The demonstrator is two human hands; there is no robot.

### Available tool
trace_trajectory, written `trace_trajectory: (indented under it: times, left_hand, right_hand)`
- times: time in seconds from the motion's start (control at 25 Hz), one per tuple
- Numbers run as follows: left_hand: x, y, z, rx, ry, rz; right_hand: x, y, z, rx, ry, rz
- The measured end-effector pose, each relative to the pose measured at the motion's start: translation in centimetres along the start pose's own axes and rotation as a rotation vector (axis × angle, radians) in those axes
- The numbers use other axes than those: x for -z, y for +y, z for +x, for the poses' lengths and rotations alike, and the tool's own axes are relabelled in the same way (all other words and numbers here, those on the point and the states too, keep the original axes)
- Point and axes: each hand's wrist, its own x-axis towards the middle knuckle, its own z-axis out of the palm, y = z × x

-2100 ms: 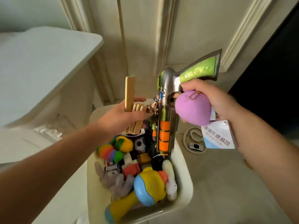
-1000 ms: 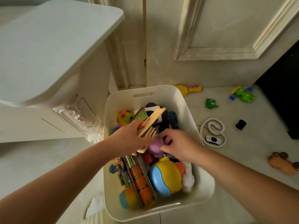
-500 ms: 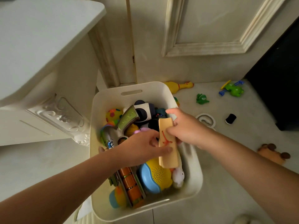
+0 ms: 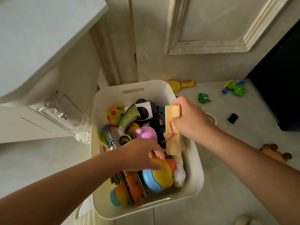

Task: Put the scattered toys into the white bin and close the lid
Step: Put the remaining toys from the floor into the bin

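Right hand [image 4: 193, 120] grips a wooden slat's [image 4: 172, 142] far end, slat lying near-to-far along the white bin's [image 4: 112, 101] right wall. Left hand [image 4: 139, 153] curls over a yellow toy [image 4: 162, 174], grip unclear.

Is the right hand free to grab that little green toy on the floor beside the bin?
Probably not yet: the right hand grips a wooden toy over the white bin. The green toy lies nearby on open floor, so once emptied, likely yes.
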Motion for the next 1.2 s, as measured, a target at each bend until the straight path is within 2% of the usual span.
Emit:
trace_trajectory:
  times: [0.08,0.16,0.28,0.36,0.44,0.52,0.6,0.8,0.88,0.96,1.04,1.08,1.12,1.2]
  left_hand:
    - [0.0,-0.4,0.2,0.075,0.072,-0.127]
    - [0.0,-0.9,0.3,0.147,0.183,-0.179]
    - [0.3,-1.3,0.0,0.129,0.322,-0.222]
    - [0.8,-1.1,-0.3,0.101,0.410,-0.218]
    - [1.1,-1.3,-0.4,0.072,0.533,-0.136]
    - [1.3,-1.8,-0.4,0.067,0.612,-0.069]
    - [1.5,-2.3,-0.3,0.066,0.629,-0.059]
    - [1.1,-2.4,0.9,0.036,0.667,-0.017]
    - [1.2,-2.2,1.8,0.008,0.709,-0.019]
    - [1.9,-1.6,3.0,-0.060,0.760,0.014]
    - [3.0,-0.2,4.4,-0.132,0.802,0.049]
    - [3.6,0.7,5.2,-0.159,0.814,0.060]
    - [4.2,1.8,6.1,-0.190,0.814,0.078]
    - [5.2,3.9,8.3,-0.270,0.796,0.151]
  right_hand:
    - [0.3,-0.6,0.8,0.035,0.216,0.090]
    - [0.3,-1.1,1.1,0.144,0.451,0.191]
    - [-1.0,-0.9,1.5,0.373,0.647,0.155]
    - [-2.7,0.2,2.4,0.480,0.606,-0.025]
    - [-4.4,1.7,3.2,0.495,0.426,-0.280]
    - [-5.6,2.3,3.0,0.416,0.257,-0.482]
    - [-6.3,1.7,2.7,0.333,0.169,-0.600]
    - [-6.0,0.1,2.8,0.226,0.104,-0.773]
    - [-5.5,0.1,2.3,0.234,0.042,-0.720]
    - [-4.7,0.9,1.7,0.348,0.063,-0.524]
    - [-3.4,2.7,1.7,0.474,0.241,-0.264]
    - [-2.5,4.0,2.0,0.502,0.383,-0.151]
    - [-1.5,5.4,2.4,0.491,0.505,-0.076]
    - [0.3,8.8,3.5,0.380,0.625,-0.021]
